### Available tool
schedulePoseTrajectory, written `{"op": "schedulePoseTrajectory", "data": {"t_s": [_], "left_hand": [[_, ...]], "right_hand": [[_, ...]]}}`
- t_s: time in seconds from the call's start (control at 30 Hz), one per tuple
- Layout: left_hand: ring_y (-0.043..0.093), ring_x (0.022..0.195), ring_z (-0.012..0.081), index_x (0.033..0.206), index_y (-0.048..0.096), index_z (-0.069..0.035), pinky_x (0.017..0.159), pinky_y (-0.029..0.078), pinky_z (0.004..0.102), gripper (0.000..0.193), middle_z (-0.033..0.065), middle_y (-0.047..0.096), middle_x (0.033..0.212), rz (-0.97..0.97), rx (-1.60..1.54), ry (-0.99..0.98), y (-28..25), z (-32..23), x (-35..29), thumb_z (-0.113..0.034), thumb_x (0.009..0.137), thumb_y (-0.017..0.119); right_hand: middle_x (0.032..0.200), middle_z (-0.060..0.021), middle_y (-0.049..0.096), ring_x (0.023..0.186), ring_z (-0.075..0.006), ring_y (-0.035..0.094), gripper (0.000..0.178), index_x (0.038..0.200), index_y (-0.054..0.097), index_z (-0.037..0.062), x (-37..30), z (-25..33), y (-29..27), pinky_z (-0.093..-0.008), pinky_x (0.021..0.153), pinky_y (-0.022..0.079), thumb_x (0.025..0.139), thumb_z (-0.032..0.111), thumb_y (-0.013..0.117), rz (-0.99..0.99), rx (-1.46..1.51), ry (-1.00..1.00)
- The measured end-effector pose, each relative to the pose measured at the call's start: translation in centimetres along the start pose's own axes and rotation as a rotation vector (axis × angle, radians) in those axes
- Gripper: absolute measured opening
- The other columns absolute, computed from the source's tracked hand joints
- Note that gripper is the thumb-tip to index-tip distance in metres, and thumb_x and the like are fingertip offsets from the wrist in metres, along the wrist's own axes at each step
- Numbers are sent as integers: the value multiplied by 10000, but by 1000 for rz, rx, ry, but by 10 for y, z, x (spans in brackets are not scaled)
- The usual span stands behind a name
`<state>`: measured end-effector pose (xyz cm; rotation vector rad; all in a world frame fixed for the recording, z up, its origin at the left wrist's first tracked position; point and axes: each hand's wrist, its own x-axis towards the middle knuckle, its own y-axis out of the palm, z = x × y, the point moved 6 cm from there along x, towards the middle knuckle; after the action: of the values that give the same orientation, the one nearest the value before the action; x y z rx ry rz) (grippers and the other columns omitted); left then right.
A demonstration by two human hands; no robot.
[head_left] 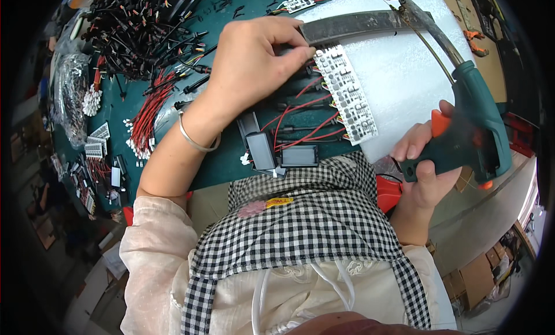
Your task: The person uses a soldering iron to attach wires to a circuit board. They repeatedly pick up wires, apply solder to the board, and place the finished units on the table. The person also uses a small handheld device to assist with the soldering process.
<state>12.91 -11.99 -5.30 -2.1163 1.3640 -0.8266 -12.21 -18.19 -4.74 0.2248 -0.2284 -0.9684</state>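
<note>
My right hand (425,161) grips a dark green glue gun (477,118) with an orange trigger. Its long, dirty nozzle points up and to the left, over a dark flat bar (364,27). My left hand (254,63) is closed in a pinch, thumb tip by the top corner of a white circuit board strip (347,95); whatever it pinches is hidden. The strip lies on the edge of a white foam sheet (404,69). Red and black wires (303,115) run from the strip's left side. Below them lie several small black plastic cases (261,151).
A big heap of black cables (139,34) covers the far left of the green table (222,173). Nearer are a bundle of red wires (153,109), a clear plastic bag (72,98) and more small boards (97,144). Orange-handled pliers (475,43) lie at the far right.
</note>
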Motion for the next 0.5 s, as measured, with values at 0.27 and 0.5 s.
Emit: {"op": "schedulePoseTrajectory", "data": {"t_s": [0.27, 0.5], "left_hand": [[683, 757, 109, 769, 722, -17, 551, 479, 227, 115, 132, 724, 909, -72, 98, 146, 0, -7, 4, -108, 728, 780], [632, 622, 164, 790, 698, 3, 608, 507, 292, 211, 151, 673, 709, 46, -190, -298, -18, 22, 31, -197, 725, 691]], "right_hand": [[753, -89, 544, 708, -213, 594, 848, 1369, 292, -93, 6, -8, 10, -341, 690, 524, 773, 240, 796, 29, 32, -19], [764, -58, 516, 680, -178, 568, 834, 1374, 274, -75, 2, -6, 9, -318, 629, 518, 808, 301, 758, 45, -46, -18]]}}
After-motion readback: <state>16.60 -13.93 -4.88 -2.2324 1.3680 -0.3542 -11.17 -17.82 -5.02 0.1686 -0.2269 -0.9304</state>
